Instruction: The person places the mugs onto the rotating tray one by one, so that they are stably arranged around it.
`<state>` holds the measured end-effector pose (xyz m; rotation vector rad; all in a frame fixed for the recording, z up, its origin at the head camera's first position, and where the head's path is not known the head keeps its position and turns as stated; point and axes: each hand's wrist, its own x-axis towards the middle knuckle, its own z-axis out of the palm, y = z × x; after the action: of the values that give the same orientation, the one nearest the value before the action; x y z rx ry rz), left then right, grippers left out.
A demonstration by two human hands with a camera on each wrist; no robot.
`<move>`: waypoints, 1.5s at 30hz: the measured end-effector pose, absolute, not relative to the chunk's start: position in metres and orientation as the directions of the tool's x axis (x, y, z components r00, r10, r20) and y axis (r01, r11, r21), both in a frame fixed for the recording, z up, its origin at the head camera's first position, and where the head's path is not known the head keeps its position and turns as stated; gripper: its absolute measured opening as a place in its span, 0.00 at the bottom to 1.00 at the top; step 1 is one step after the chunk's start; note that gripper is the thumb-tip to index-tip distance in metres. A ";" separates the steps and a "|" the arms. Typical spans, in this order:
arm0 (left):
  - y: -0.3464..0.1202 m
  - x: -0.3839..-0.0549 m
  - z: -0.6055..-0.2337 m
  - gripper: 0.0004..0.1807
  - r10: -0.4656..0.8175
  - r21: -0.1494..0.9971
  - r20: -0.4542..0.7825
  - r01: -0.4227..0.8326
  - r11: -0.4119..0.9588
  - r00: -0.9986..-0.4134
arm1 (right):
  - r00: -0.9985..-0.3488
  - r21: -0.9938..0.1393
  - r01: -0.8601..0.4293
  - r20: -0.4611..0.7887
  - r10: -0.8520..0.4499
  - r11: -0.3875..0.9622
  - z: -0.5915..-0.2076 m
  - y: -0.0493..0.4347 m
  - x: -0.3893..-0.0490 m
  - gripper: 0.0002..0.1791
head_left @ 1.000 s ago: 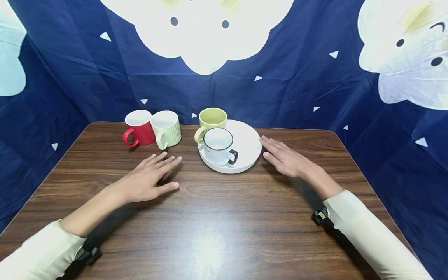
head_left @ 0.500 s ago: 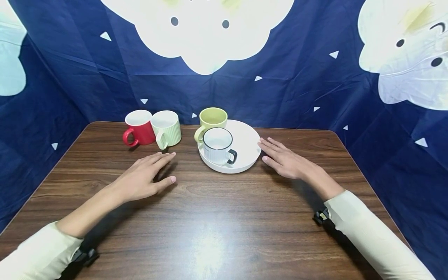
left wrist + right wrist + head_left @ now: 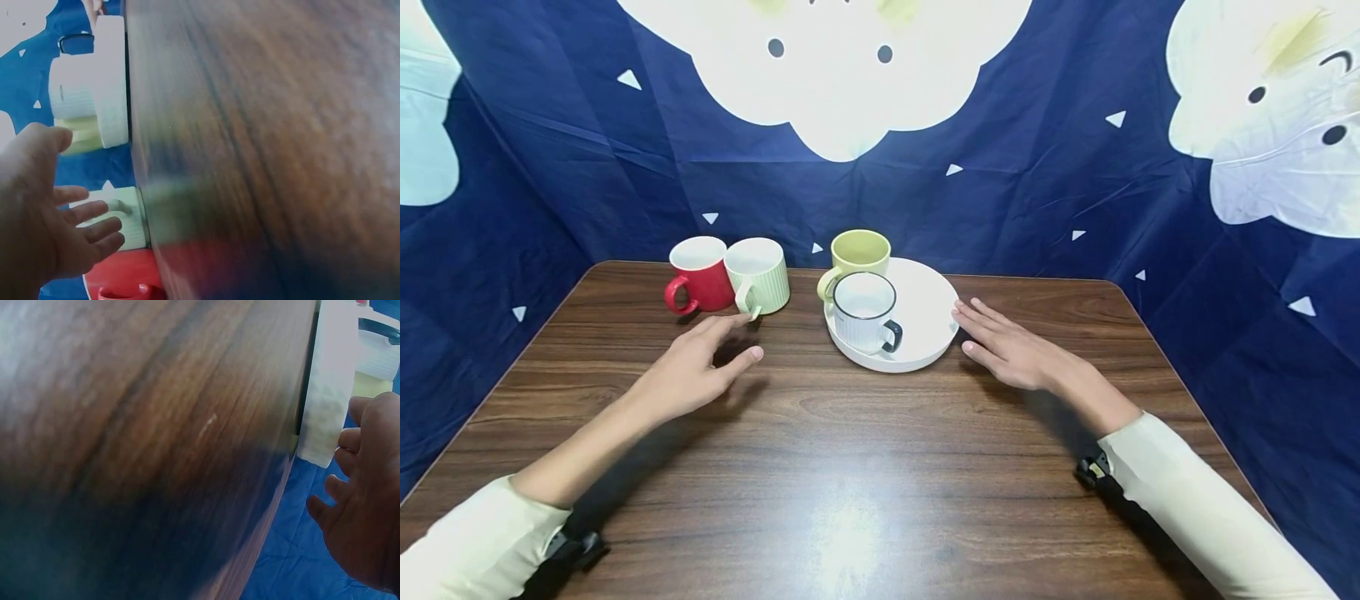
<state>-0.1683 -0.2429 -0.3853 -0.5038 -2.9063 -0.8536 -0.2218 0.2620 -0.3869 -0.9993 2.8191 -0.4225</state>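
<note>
The fingers (image 3: 724, 327) of the left hand (image 3: 688, 375) are spreading loosely, holding nothing, with the thumb apart and the tips reaching just short of the pale green mug (image 3: 760, 276). Compared with a second ago, this hand is lifting off the bench (image 3: 865, 492) and moving nearer to the mug's handle, which suggests a grasp of that mug is being prepared, though no contact is showing yet. The left wrist view is showing the same thing: open fingers (image 3: 87, 228) near the ribbed green mug (image 3: 119, 215), with a gap between them.

The right hand (image 3: 1011, 346) is lying flat with straight fingers, its tips touching or just beside the rim of the white tray (image 3: 928, 321); it is barely shifting from where it was before, edging slightly closer.

On the tray, a white mug with a dark rim (image 3: 863, 322) is standing in front of a yellow mug (image 3: 856, 255). A red mug (image 3: 700, 273) is standing touching the pale green one, to its left.

Whether the right fingertips are really pressing the tray is hard to tell. Both wrist views are blurring heavily and tilting sideways; the red mug is cut off at the edge of the left one.
</note>
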 end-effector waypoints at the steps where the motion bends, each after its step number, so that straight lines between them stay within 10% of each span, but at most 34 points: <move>1: -0.244 -0.169 -0.385 0.36 0.273 0.537 0.158 0.314 0.783 -0.949 | -0.775 -0.299 -0.599 -0.019 -0.632 0.743 -0.387 0.262 -0.222 0.35; 24: -0.243 -0.194 -0.386 0.32 -0.019 0.781 0.017 0.001 0.625 -1.000 | -0.778 -0.338 -0.586 -0.020 -0.628 0.736 -0.388 0.255 -0.209 0.35; 45: -0.240 -0.219 -0.393 0.21 0.040 0.975 -0.128 -0.119 0.187 -0.991 | -0.798 -0.348 -0.555 -0.032 -0.601 0.756 -0.389 0.252 -0.200 0.36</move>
<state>-0.2189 -0.2402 -0.3931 0.0838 -2.5125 -2.0854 -0.1999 0.2524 -0.3890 -0.9306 2.8090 -0.4889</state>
